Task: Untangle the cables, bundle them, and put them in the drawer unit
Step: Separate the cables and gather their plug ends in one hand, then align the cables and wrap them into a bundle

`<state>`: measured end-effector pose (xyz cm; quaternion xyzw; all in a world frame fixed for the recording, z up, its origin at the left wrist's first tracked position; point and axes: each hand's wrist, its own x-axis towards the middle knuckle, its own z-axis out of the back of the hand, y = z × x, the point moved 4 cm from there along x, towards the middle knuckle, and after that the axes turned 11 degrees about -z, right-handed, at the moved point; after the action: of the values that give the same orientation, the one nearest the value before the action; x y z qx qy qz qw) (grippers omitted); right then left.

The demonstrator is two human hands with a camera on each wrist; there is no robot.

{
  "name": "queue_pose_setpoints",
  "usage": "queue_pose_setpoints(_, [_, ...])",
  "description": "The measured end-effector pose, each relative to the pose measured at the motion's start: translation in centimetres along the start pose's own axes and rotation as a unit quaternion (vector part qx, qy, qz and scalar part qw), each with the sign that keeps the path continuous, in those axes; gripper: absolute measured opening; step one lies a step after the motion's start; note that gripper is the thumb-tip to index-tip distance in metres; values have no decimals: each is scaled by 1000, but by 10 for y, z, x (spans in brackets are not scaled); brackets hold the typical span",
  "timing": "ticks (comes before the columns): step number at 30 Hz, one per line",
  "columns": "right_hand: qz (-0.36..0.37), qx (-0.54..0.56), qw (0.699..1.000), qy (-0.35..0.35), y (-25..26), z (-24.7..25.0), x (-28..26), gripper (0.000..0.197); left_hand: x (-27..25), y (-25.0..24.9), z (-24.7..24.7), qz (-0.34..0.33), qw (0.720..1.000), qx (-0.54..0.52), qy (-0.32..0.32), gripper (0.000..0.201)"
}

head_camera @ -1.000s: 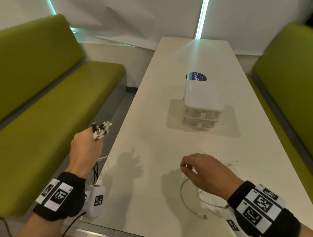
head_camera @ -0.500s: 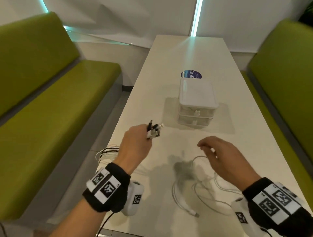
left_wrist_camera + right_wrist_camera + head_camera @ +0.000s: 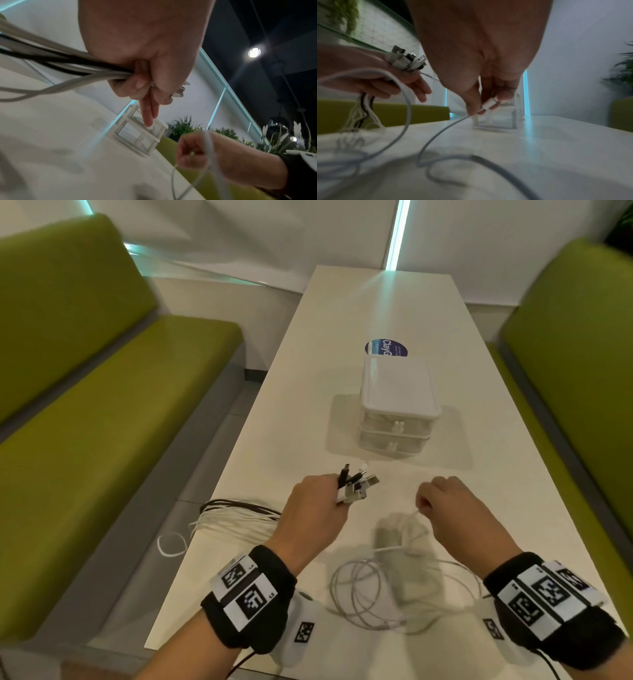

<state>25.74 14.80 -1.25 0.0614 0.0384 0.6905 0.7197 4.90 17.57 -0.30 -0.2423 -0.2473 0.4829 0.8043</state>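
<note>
My left hand [image 3: 318, 505] grips a bunch of white and black cables [image 3: 72, 67] just below their plugs [image 3: 356, 482], which stick up toward the drawer unit. The cables trail left over the table edge [image 3: 236, 513]. My right hand [image 3: 445, 505] pinches the plug end of a loose white cable [image 3: 488, 105] whose loops lie on the table [image 3: 370, 594] between my wrists. The clear white drawer unit [image 3: 397, 405] stands in the middle of the table with both drawers closed.
The long white table [image 3: 359, 302] runs away from me, with a round blue sticker [image 3: 386, 349] behind the drawer unit. Green benches [image 3: 102, 405] flank the table on both sides. Potted plants [image 3: 185, 127] stand to the right.
My left hand has swung from beyond the table's left edge to above the table with the cable bunch. My right hand has lifted the white cable's end off the table.
</note>
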Motion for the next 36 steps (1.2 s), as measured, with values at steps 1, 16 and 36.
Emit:
queue_pose_setpoints(1, [17, 32, 999, -15, 11, 9, 2, 24, 1, -2, 0, -2, 1000, -24, -5, 22])
queue_pose_setpoints(16, [-51, 564, 823, -33, 85, 58, -5, 24, -8, -24, 35, -46, 957, -275, -82, 32])
queue_pose_setpoints(36, [191, 336, 916, 109, 212, 13, -11, 53, -60, 4, 137, 33, 923, -297, -242, 30])
